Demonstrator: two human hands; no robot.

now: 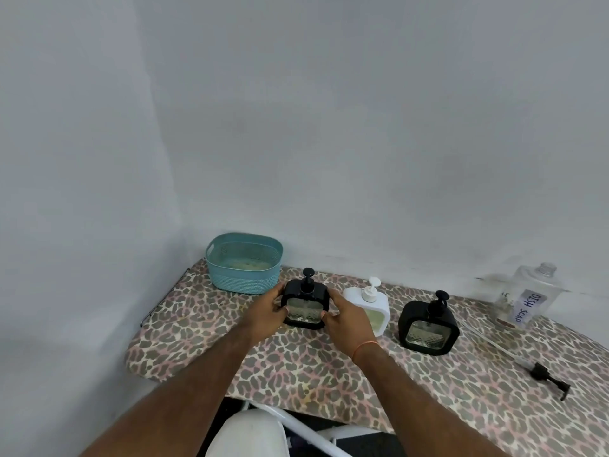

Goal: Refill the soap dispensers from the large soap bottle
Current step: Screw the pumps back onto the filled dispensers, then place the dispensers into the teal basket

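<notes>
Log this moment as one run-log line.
left hand: holds black dispenser | right hand: holds same | pump: on | clear bottle: uncapped, far right

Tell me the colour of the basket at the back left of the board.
Teal, a perforated plastic basket; the head view shows it best.

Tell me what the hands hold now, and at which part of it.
Both hands hold the black soap dispenser by its two sides: the left hand on its left side, the right hand on its right side. It stands on the table.
</notes>
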